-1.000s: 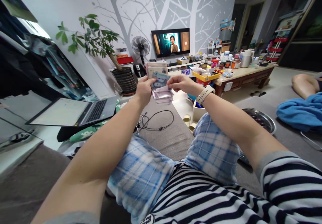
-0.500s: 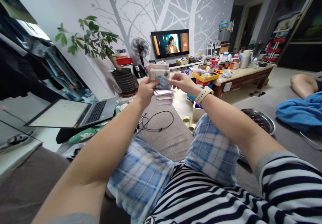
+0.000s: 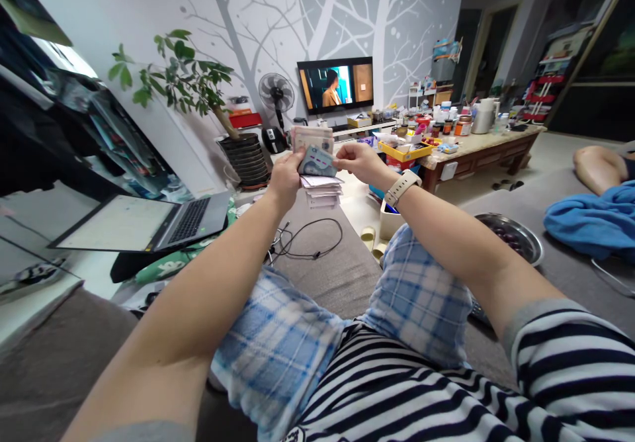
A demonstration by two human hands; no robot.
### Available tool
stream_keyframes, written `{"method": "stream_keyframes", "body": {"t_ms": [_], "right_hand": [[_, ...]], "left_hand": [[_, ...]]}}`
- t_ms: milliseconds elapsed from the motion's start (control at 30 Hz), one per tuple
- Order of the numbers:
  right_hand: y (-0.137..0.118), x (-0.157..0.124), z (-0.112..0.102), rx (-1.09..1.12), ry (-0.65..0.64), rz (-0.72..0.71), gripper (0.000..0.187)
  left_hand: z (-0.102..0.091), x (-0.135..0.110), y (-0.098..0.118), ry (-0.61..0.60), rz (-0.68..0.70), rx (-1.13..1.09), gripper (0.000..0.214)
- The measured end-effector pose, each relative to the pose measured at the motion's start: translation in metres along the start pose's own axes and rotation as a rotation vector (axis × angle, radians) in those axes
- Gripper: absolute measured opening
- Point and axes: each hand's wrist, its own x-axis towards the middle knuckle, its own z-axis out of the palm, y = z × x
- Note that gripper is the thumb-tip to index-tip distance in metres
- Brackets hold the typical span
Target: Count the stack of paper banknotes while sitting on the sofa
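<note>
My left hand (image 3: 286,178) is closed around the left edge of a stack of banknotes (image 3: 313,139), held up in front of me. Facing me at the front is a blue banknote (image 3: 317,164), tilted across paler pinkish ones. The thumb and fingers of my right hand (image 3: 362,163) pinch at the blue note's right end. Below the held part, the lower ends of several pale notes (image 3: 324,195) hang bent and layered. How many notes there are cannot be made out.
A black cable (image 3: 317,254) lies looped on the grey sofa (image 3: 342,283). An unfolded laptop (image 3: 191,220) stands at left, near a potted plant (image 3: 243,161). At right are a metal bowl (image 3: 533,247) of dark round fruit, a blue cloth (image 3: 590,223), another person's leg (image 3: 598,169) and a crowded table (image 3: 496,144).
The blue note's face now shows more fully, with my left thumb shifted off it to the edge. My right hand stays almost in place at its right end.
</note>
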Motion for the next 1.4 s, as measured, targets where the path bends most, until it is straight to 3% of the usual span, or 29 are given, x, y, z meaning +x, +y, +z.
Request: {"method": "stream_keyframes", "body": {"t_ms": [267, 500, 1000, 1233, 1400], "right_hand": [[-0.012, -0.004, 0.003, 0.082, -0.076, -0.033, 0.015], [-0.018, -0.008, 0.003, 0.168, -0.184, -0.005, 0.013], [-0.011, -0.007, 0.005, 0.243, -0.255, 0.037, 0.014], [-0.008, -0.005, 0.006, 0.141, -0.243, 0.061, 0.014], [0.0, -0.002, 0.001, 0.017, -0.087, -0.001, 0.032]], "left_hand": [[-0.012, 0.006, -0.001, 0.09, -0.006, 0.043, 0.025], [-0.012, 0.005, 0.0, 0.064, -0.007, 0.037, 0.029], [-0.004, -0.001, 0.003, 0.006, 0.114, 0.035, 0.026], [-0.004, -0.004, 0.004, -0.018, 0.122, 0.057, 0.025], [-0.007, -0.003, 0.004, -0.042, 0.15, 0.082, 0.019]]}}
